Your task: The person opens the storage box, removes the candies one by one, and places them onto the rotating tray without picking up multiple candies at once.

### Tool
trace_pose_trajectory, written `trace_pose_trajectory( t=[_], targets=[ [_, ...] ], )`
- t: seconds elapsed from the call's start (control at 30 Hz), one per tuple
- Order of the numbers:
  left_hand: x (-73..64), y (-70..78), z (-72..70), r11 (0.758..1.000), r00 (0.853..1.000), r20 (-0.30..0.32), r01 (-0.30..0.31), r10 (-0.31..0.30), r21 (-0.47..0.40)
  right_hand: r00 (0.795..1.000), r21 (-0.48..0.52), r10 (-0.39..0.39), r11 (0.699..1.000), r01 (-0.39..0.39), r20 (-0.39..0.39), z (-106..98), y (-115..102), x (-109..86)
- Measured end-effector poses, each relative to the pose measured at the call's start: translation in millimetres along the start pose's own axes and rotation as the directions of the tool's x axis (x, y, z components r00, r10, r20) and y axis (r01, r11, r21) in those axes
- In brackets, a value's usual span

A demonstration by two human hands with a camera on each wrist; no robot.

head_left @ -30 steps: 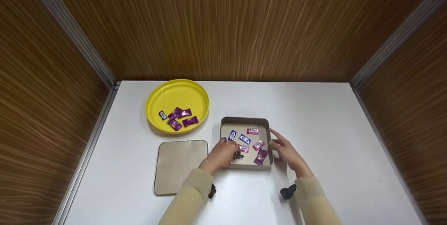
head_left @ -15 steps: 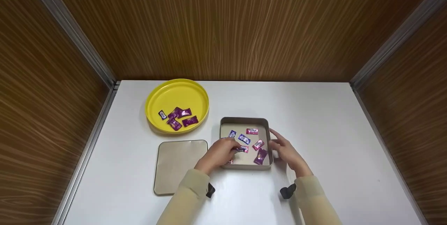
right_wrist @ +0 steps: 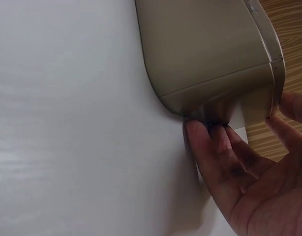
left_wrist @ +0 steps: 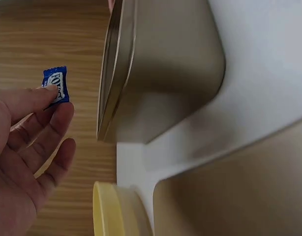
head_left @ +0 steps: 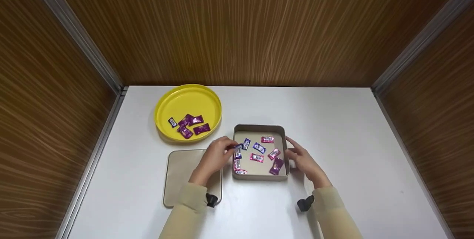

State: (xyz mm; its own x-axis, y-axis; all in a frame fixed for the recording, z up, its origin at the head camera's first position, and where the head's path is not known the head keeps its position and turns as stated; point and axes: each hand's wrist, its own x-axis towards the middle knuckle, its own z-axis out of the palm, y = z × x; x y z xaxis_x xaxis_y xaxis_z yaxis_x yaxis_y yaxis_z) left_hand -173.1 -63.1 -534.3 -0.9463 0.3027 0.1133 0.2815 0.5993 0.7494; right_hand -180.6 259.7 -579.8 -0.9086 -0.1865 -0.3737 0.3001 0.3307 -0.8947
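My left hand is at the left rim of a square beige metal tin. Between thumb and fingers it pinches a small blue wrapped candy, raised above the rim. Inside the tin lie several wrapped candies: pink ones, blue ones and a larger purple one. On the opposite side, my right hand rests its fingertips against the tin's outer wall, with the fingers fairly straight in the right wrist view.
A yellow round tray at the back left holds several purple candies and one blue-and-white candy. The flat beige lid lies left of the tin, partly under my left forearm. Wood-patterned panels enclose the white table.
My left hand has lifted the blue candy from inside the tin and moved left to its rim, uncovering pink candies along the left wall. My right hand stays against the tin.
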Motion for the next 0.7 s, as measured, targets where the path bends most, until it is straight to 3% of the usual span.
trace_pose_trajectory(
  t=[0.1,0.17,0.27,0.4,0.47,0.53,0.7],
  targets=[
    [-2.3,-9.1,-9.4,0.999,0.992,-0.123,0.036,-0.037,-0.013,1.000,-0.008,-0.006,1.000,0.006,-0.008,-1,5,2.1],
    [-3.6,-15.0,-15.1,0.997,0.972,-0.224,0.071,-0.075,-0.027,1.000,-0.016,-0.014,1.000,0.014,-0.010,-1,6,2.5],
    [-4.7,-24.9,-23.1,0.992,0.916,-0.379,0.116,-0.129,-0.058,1.000,-0.021,-0.016,1.000,0.016,-0.011,-1,6,2.8],
    [-4.8,-40.2,-36.8,0.982,0.839,-0.509,0.170,-0.190,-0.087,1.000,-0.012,-0.003,1.000,0.003,-0.002,-1,6,2.3],
    [-4.3,-48.3,-45.2,0.973,0.813,-0.535,0.209,-0.229,-0.099,1.000,-0.006,0.006,1.000,-0.006,-0.004,-1,5,1.8],
    [-3.5,-56.9,-53.8,0.959,0.796,-0.538,0.263,-0.277,-0.104,1.000,-0.011,0.005,1.000,-0.005,-0.004,-1,5,1.5],
    [-0.4,-79.5,-70.9,0.907,0.751,-0.519,0.400,-0.408,-0.133,1.000,-0.019,0.010,1.000,-0.010,-0.009,-1,6,1.9]
  ],
)
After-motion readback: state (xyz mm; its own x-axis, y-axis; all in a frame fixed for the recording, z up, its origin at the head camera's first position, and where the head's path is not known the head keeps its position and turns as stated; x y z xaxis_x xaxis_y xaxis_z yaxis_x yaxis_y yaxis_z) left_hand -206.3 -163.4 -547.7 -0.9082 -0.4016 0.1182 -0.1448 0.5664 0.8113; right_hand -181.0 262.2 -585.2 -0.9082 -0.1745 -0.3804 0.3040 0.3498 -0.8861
